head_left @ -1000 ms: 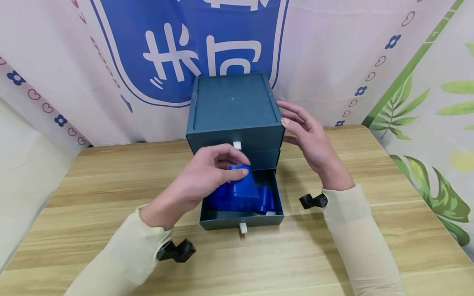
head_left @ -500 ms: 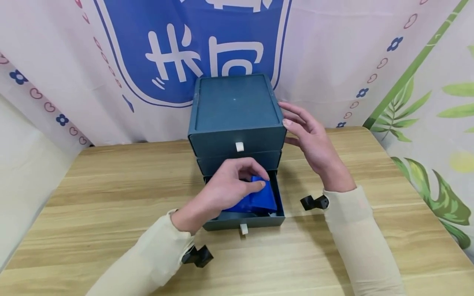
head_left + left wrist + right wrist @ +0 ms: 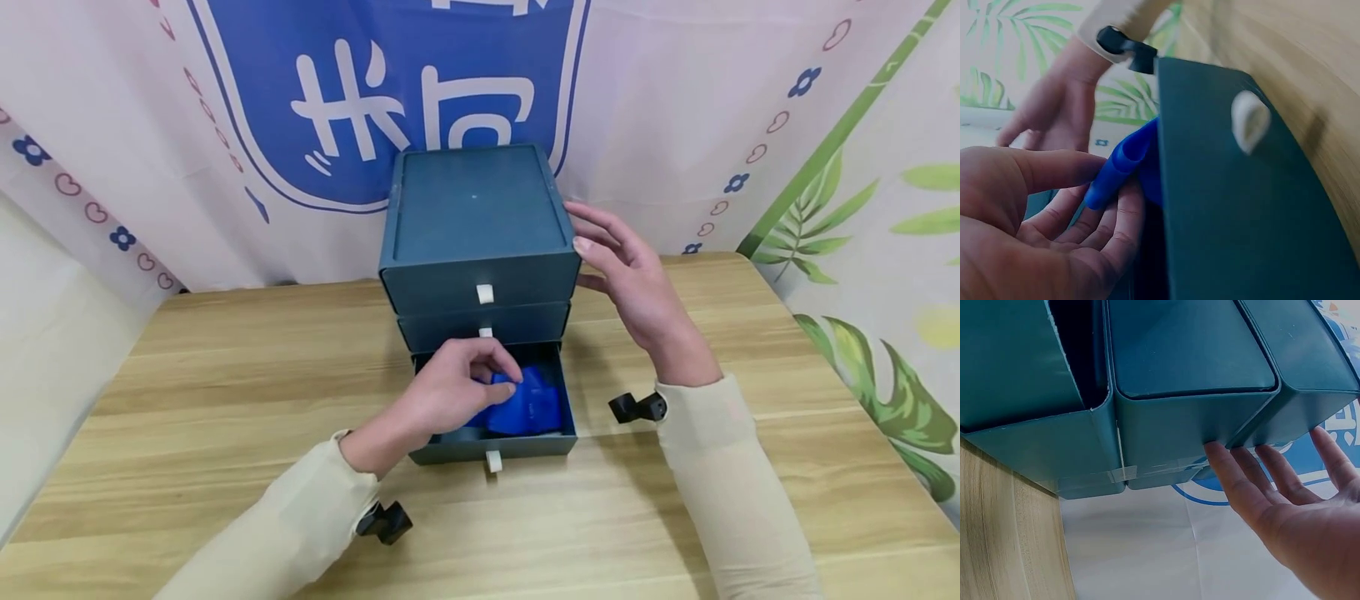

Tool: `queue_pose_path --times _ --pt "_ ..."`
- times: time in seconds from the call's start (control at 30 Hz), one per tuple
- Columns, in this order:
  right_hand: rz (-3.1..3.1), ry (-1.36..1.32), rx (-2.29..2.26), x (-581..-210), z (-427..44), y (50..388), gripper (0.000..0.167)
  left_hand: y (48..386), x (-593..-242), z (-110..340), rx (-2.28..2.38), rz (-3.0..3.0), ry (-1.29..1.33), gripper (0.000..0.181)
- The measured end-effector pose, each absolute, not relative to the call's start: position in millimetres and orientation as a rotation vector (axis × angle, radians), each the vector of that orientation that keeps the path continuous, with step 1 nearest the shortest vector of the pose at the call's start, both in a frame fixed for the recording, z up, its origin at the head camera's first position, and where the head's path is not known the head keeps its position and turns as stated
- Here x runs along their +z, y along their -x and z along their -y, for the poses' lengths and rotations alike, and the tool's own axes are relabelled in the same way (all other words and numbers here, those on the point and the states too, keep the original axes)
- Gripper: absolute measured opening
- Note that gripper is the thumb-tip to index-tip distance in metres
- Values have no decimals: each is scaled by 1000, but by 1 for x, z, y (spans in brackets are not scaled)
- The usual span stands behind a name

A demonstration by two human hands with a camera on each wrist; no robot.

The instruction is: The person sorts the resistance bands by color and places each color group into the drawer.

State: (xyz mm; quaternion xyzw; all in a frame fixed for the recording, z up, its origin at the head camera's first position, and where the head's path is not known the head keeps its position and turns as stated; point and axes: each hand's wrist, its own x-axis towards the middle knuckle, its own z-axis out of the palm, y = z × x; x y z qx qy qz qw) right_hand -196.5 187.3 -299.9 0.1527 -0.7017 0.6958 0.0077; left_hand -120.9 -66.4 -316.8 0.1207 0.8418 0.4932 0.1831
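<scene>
A dark teal chest of stacked drawers [image 3: 474,208] stands at the back of the table, with its bottom drawer [image 3: 532,448] pulled out. Inside that drawer lies a wide, smooth blue strip [image 3: 531,408], folded in loops. My left hand [image 3: 450,385] is over the drawer and pinches an end of the strip between thumb and fingers; the left wrist view shows the strip's rolled fold [image 3: 1110,178] there. My right hand [image 3: 637,292] rests its extended fingertips on the chest's right side near the top. In the right wrist view those fingers [image 3: 1235,478] touch the side wall.
White pull tabs [image 3: 486,293] stick out from the drawer fronts. The wooden table [image 3: 247,375] extends on both sides of the chest. A printed curtain [image 3: 637,100] hangs right behind it, and a leaf-patterned wall covering [image 3: 892,292] is at the right.
My left hand went right and down with the blue strip, then drew back a little to the left. The strip now lies lower in the drawer. The right hand has stayed in place.
</scene>
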Motion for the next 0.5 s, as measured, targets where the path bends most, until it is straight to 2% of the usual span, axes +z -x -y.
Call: queue_pose_path --times 0.2,0.5 --pt "2194 -477 2176 -299 -186 196 46 124 -328 84 1292 -2519 -309 9" --pt "2202 -458 2166 -299 -186 197 45 129 -339 96 1054 -2741 -408 16"
